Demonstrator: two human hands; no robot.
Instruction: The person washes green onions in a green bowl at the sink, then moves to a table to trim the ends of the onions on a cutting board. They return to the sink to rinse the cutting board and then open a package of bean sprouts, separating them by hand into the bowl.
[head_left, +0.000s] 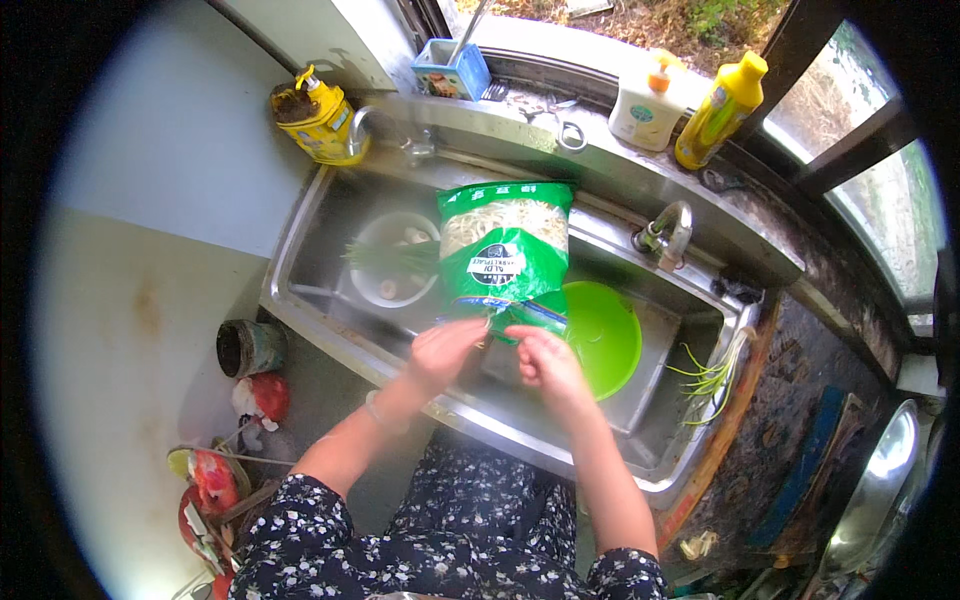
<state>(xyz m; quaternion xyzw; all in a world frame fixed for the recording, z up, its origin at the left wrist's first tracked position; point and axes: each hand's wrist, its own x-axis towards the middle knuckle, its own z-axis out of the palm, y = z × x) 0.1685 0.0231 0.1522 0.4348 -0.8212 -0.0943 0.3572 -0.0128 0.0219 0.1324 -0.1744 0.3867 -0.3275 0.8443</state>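
A green and clear plastic bag of bean sprouts (504, 232) lies over the divider of a double steel sink (360, 352). At its near end, my left hand (446, 349) and my right hand (547, 364) pinch the plastic from either side. Partly under the bag, a bright green plastic bowl (607, 337) sits in the right basin. The left basin holds a white bowl (365, 289) with pale rounded pieces in it, and a bunch of thin green stalks (382, 256) lies across it. My fingertips are small in the picture and slightly blurred.
Faucets (667, 232) stand behind the sink. Green stalks (709, 375) hang over the right rim. Along the window ledge are scissors (570, 135), a white pump bottle (645, 109), a yellow bottle (720, 109) and a blue box (451, 71). A yellow container (322, 124) stands at the back left.
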